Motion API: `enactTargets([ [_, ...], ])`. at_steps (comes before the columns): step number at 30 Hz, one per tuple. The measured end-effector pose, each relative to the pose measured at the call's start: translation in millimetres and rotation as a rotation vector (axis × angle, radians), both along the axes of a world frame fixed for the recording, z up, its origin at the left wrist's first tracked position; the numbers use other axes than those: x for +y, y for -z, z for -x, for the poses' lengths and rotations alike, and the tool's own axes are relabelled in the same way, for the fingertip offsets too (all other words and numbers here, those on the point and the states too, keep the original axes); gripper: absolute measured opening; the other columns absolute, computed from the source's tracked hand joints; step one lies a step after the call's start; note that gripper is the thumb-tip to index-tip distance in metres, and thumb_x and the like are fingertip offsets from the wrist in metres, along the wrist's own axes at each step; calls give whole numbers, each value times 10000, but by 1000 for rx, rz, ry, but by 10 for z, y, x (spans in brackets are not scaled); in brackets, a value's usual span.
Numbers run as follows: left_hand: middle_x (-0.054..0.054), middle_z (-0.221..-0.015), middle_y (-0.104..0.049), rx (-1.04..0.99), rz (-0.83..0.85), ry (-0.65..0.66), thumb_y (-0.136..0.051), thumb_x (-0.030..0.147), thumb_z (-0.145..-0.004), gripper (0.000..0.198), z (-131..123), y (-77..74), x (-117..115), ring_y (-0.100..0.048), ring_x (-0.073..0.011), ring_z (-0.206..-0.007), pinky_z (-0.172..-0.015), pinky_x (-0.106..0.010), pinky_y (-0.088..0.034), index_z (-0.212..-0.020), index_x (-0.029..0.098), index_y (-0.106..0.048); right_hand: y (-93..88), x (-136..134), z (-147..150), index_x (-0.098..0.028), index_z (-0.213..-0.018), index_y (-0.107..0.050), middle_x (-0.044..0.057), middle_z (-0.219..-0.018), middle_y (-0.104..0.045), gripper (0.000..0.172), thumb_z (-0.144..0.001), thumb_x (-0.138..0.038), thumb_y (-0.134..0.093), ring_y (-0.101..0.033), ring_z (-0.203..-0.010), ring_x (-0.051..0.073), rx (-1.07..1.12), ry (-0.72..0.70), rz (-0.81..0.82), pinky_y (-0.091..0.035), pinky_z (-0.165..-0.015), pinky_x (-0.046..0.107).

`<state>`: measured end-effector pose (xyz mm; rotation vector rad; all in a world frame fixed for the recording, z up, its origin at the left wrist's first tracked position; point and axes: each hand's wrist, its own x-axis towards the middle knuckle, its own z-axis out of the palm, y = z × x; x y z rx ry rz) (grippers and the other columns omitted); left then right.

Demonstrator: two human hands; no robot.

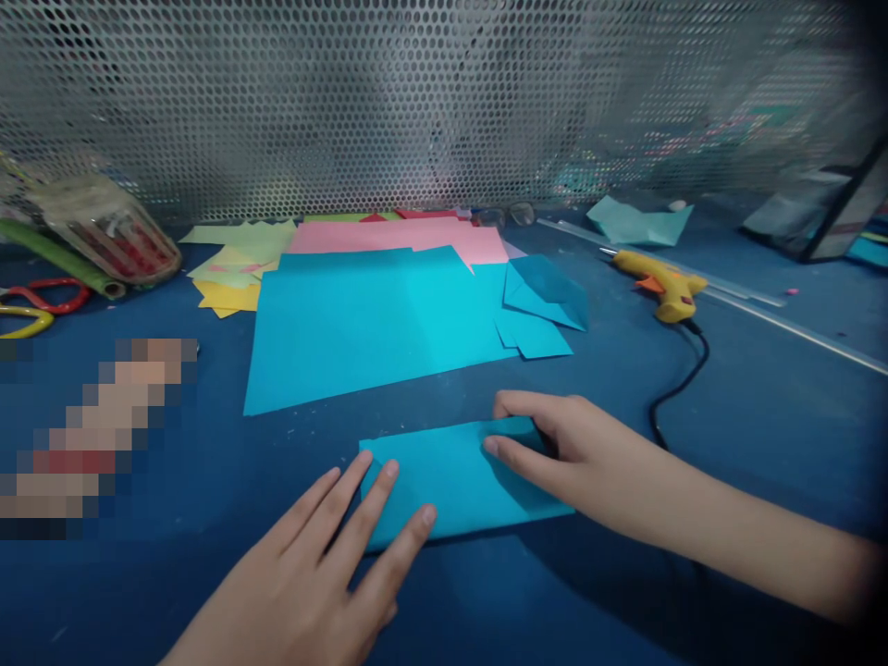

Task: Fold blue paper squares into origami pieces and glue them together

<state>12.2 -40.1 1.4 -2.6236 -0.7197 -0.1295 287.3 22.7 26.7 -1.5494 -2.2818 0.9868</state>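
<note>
Bright-blue rectangular paper piece — on the dark-blue flat table, well short of its far edge; left hand and right hand upon it.
Left hand: fingers spread, fingertips resting on the paper piece's left end; right hand: thumb on top near the piece's far edge, index finger bent at that edge — whether they pinch it cannot be told; beyond, toward the table's far edge, one large bright-blue paper sheet, overlapping a pink paper sheet; to their left, yellow paper pieces; farther left, one tilted clear jar; to the right, one yellow glue gun with a black cord; along the table's far edge, a grey perforated metal panel.
</note>
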Motion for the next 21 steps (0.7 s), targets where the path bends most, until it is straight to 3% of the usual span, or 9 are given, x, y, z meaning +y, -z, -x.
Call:
enactTargets([
  [6, -131, -1417, -587, 17, 6, -13, -272, 257, -1039, 510, -9, 7, 23, -620, -314, -1235, -859, -390, -561, -1541, 205, -346, 79, -32, 26, -233, -689, -411, -98, -482, -280, 214, -870, -288, -510, -298, -400, 87, -1, 6, -222, -216, -417, 210],
  [9, -139, -1389, -611, 8, 5, 5, -309, 279, -1029, 512, -14, -7, 14, -627, -323, -1221, -856, -393, -547, -1530, 197, -371, 100, -78, 26, -228, -861, -534, -99, -480, -377, 43, -887, -260, -522, -338, -371, 92, -15, 28, -223, -235, -393, 199],
  [11, -126, -1392, -613, -3, 7, -3, -352, 352, -1024, 525, -11, 15, -5, -608, -318, -1242, -878, -384, -526, -1529, 208, -376, 102, -101, 22, -231, -1123, -591, -59, -574, -572, 219, -930, -226, -487, -477, -405, 105, -1, -24, -203, -325, -405, 188],
  [14, -111, -1416, -600, -58, -7, -43, -341, 501, -1023, 586, 8, 91, -46, -545, -302, -1303, -964, -378, -462, -1538, 220, -358, 102, -117, 3, -269, -1343, -594, 52, -932, -755, 436, -966, -138, -417, -704, -690, 148, -8, -180, -264, -520, -593, 214],
  [17, -111, -1438, -580, -109, -22, -72, -290, 535, -1025, 616, 28, 164, -76, -488, -286, -1348, -1034, -380, -398, -1548, 212, -334, 117, -129, -23, -278, -1316, -665, 95, -918, -765, 465, -967, -111, -407, -723, -675, 177, -103, -259, -376, -596, -717, 313],
  [21, -106, -1487, -531, -94, 1, -86, -353, 515, -993, 634, 42, 198, -76, -432, -292, -1391, -1049, -388, -387, -1557, 228, -310, 140, -151, -23, -277, -1330, -661, 119, -899, -768, 483, -961, -95, -410, -727, -629, 189, -180, -252, -422, -624, -750, 398],
])
